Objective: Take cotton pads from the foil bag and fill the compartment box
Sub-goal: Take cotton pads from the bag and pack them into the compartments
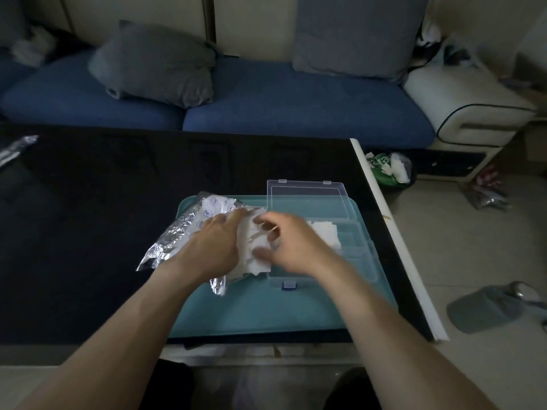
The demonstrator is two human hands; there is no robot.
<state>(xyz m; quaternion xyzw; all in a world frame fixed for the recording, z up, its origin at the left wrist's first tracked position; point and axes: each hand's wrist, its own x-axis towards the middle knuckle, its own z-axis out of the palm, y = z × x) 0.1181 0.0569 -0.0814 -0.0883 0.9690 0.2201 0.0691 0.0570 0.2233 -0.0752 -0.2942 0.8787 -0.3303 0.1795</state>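
- cotton pads (254, 253): white wad at the mouth of the foil bag (180, 232), on the teal tray (266, 309), just left of the compartment box (349, 250).
- left hand (217, 241): palm down on the bag, fingers curled onto the wad's left side, gripping it.
- right hand (291, 245): blurred, fingers and thumb curled round the wad's right side, over the box's left edge.
- box: clear, lid (307, 199) open toward the tray's far edge; more pads (325, 232) lie in a far compartment, partly hidden by the right hand.
- tray sits at the black table's (88, 232) near right corner.
- bin (390, 170) on the floor past the table's right edge; blue sofa (266, 102) beyond the far edge.
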